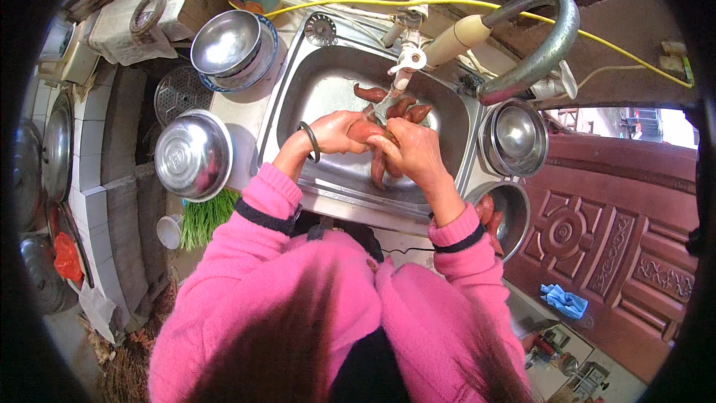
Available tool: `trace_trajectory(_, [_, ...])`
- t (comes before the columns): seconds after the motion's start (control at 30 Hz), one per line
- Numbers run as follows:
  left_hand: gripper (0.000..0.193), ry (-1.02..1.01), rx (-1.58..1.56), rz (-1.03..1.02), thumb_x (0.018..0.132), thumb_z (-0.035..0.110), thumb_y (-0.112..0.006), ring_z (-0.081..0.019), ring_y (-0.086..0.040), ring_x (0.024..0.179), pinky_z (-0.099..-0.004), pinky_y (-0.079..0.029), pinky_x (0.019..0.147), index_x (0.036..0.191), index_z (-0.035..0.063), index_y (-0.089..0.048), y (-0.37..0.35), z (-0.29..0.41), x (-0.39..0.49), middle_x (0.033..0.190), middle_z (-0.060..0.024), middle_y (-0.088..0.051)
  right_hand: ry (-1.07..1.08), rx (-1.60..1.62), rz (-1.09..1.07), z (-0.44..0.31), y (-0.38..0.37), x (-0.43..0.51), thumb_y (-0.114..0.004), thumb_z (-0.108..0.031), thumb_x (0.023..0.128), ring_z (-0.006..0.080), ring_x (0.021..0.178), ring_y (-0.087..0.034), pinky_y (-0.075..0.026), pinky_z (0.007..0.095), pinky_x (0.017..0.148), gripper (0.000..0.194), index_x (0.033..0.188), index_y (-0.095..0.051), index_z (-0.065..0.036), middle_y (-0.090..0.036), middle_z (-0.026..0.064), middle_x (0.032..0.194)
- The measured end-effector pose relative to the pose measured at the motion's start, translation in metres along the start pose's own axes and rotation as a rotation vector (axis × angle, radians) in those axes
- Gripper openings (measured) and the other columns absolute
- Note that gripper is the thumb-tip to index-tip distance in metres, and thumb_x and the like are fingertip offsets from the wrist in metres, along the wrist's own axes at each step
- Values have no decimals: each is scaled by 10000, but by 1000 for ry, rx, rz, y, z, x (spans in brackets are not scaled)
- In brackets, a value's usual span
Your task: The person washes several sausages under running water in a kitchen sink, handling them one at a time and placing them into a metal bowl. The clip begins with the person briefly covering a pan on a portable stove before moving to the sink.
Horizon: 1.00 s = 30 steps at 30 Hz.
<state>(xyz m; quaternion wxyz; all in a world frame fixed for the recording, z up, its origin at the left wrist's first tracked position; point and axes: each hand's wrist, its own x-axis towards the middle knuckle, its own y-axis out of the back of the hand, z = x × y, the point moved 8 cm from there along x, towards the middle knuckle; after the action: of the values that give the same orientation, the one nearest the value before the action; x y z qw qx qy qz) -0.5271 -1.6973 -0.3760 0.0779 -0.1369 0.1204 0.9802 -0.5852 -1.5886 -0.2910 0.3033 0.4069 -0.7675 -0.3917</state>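
A reddish sweet potato (364, 131) is held between my two hands over the stainless-steel sink (330, 75). My left hand (334, 131), with a dark bangle at the wrist, wraps its left end. At the other end, my right hand (415, 145) grips it with thumb and fingers. Water runs from the tap (410, 59) just above, close to my fingers. Several more sweet potatoes (418, 113) lie in the basin behind and beneath my hands, partly hidden by them. A metal pot (514, 210) to the right of the sink holds several others.
Left of the sink stand a metal bowl (226, 42) on a blue-rimmed dish and an overturned metal basin (193, 154), with green leafy stalks (208, 218) below. Nested metal bowls (516, 131) sit at the right. A thick curved pipe (565, 22) and a yellow hose (358, 2) cross behind.
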Motion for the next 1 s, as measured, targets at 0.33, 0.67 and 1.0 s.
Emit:
trace_trajectory(0.33, [284, 32, -404, -135, 822, 187, -730, -51, -492, 556, -210, -334, 472, 1061, 70, -630, -31, 24, -5, 687, 36, -566, 114, 1, 428, -10, 30, -22, -685, -270, 875, 216, 510, -525, -417, 357, 484, 332, 674, -509, -74, -479, 37, 592])
trace_trajectory(0.67, [410, -122, -567, -52, 838, 140, -732, -94, -582, 732, -237, -471, 643, 1173, 10, -535, -21, 51, -3, 820, -12, -615, -501, 1688, 261, 20, 1, -41, -491, -143, 1008, 131, 644, -510, -442, 261, 591, 145, 1017, -526, -3, -521, 57, 784])
trace_trajectory(1.0, [315, 204, -1236, 119, 947, 144, -548, -153, -595, 800, -280, -525, 689, 1242, 46, -496, -38, -59, 57, 979, -81, -611, -494, 835, -445, 15, 4, -150, -619, -328, 936, 57, 529, -502, -406, 247, 469, 280, 898, -671, -55, -541, -31, 634])
